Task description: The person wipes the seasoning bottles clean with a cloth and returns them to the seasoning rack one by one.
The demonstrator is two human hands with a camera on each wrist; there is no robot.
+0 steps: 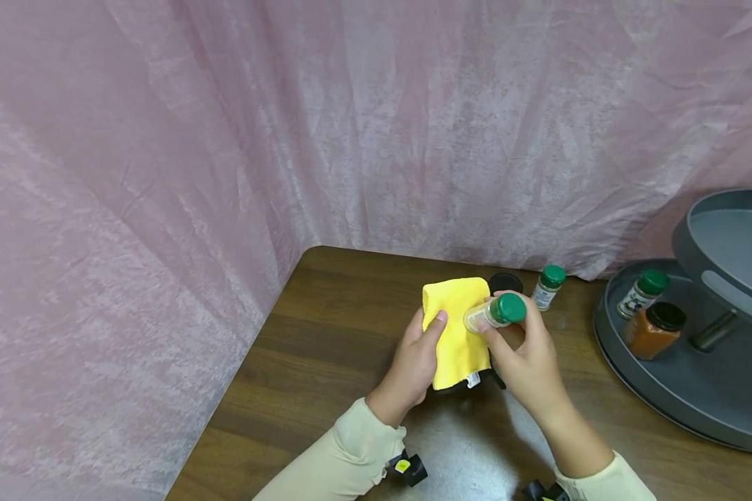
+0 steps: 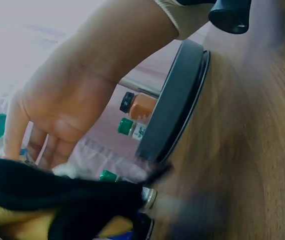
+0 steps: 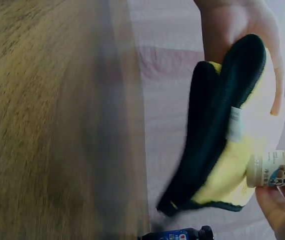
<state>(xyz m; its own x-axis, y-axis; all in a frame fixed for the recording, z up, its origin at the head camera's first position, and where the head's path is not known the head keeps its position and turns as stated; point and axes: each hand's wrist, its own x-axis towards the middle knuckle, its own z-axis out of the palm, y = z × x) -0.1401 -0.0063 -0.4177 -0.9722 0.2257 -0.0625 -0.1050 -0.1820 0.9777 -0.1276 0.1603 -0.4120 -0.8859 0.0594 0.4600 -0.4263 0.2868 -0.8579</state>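
Observation:
A folded yellow cloth (image 1: 456, 334) with dark edging and a white tag is gripped by my left hand (image 1: 411, 358), thumb on its yellow face. My right hand (image 1: 529, 355) pinches a small spice jar (image 1: 480, 317) with a green cap, tilted so its base touches or nearly touches the cloth. In the right wrist view the printed label of the jar (image 3: 277, 169) shows, with its base against the yellow side of the cloth (image 3: 227, 175). The cloth's dark underside faces the left wrist view, where the right hand (image 2: 65, 110) appears behind it.
Another green-capped jar (image 1: 546, 287) stands on the wooden table (image 1: 326, 313) near the curtain, beside a black-lidded bottle (image 1: 505, 282). At right, a grey two-tier round stand (image 1: 721, 410) bears a green-capped jar (image 1: 642, 294) and an orange-brown jar (image 1: 654, 330) on its lower tier.

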